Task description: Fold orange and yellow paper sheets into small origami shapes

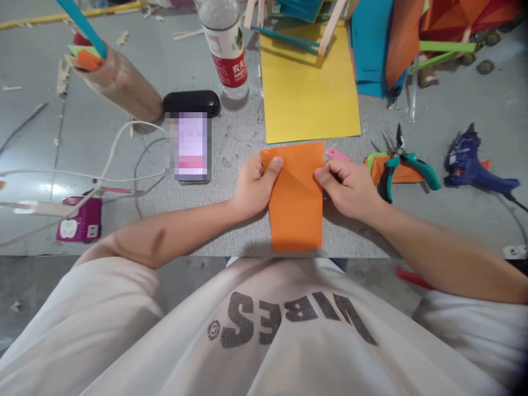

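left fingers (274,167) and right fingers (325,178) pinch an orange sheet (296,206) by opposite edges.

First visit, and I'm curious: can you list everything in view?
held sheet: one, orange, centre
flat sheet: one, yellow, top
bottle: one, clear, top
phone: one, lilac-screened, left
case: one, black, left
tube: one, brown, left
adapter: one, purple, left
cables: several, white, left
shavings: many, pale, left
pliers: one, teal-handled, right
glue gun: one, blue, right
papercraft: several, multicoloured, right
table: one, grey, beneath
shirt: one, white, bottom
left grip, right grip: two, bare, centre
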`<state>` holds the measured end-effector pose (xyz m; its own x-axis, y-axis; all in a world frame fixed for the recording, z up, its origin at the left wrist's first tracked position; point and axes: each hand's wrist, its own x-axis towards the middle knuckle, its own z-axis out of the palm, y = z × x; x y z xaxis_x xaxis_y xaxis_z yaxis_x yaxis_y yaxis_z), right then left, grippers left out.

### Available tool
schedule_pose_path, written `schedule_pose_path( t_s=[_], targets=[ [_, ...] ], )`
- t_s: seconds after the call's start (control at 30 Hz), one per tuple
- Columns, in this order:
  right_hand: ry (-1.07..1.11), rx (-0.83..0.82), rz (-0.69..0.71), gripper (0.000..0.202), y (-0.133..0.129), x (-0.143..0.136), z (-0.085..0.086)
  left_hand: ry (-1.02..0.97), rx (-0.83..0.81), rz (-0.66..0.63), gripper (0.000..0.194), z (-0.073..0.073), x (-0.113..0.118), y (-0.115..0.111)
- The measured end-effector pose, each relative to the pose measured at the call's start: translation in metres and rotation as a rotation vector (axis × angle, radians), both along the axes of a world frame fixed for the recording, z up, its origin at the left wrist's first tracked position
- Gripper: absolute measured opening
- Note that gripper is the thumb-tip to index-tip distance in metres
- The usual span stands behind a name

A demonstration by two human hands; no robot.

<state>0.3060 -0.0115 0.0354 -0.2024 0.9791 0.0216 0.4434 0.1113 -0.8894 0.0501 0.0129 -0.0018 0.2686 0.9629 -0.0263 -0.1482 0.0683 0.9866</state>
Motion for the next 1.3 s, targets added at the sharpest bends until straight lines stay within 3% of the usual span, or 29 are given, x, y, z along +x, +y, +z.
schedule_pose_path(
  t_s=[0.1,0.23,0.5,0.63,0.8,1.03,1.2,1.3],
  targets=[
    [0.003,-0.032,0.056,0.083,0.0,0.001,0.0,-0.042,-0.019,0.023,0.067,-0.001,0.002,0.001],
    [-0.042,0.043,0.008,0.091,-0.001,0.001,-0.003,-0.087,-0.024,0.032,0.066,0.001,0.003,-0.001],
    [0.009,0.164,-0.153,0.089,-0.001,-0.001,-0.001,-0.104,-0.112,-0.134,0.074,0.01,0.0,-0.013],
    [0.006,0.126,-0.082,0.09,0.002,0.003,-0.006,-0.127,-0.115,-0.115,0.07,0.006,0.0,-0.01],
    [-0.007,0.108,-0.093,0.09,0.004,0.007,-0.019,-0.131,-0.098,-0.092,0.075,0.0,0.002,-0.006],
    [-0.016,0.082,-0.029,0.085,0.003,0.003,-0.004,-0.089,-0.059,0.008,0.075,-0.004,0.001,0.001],
    [-0.079,0.083,-0.036,0.094,0.002,0.003,-0.008,-0.057,0.021,0.036,0.075,-0.006,-0.002,0.01],
    [-0.054,0.07,-0.027,0.089,0.002,0.004,-0.009,-0.05,0.035,0.053,0.074,-0.009,-0.003,0.015]
  ],
)
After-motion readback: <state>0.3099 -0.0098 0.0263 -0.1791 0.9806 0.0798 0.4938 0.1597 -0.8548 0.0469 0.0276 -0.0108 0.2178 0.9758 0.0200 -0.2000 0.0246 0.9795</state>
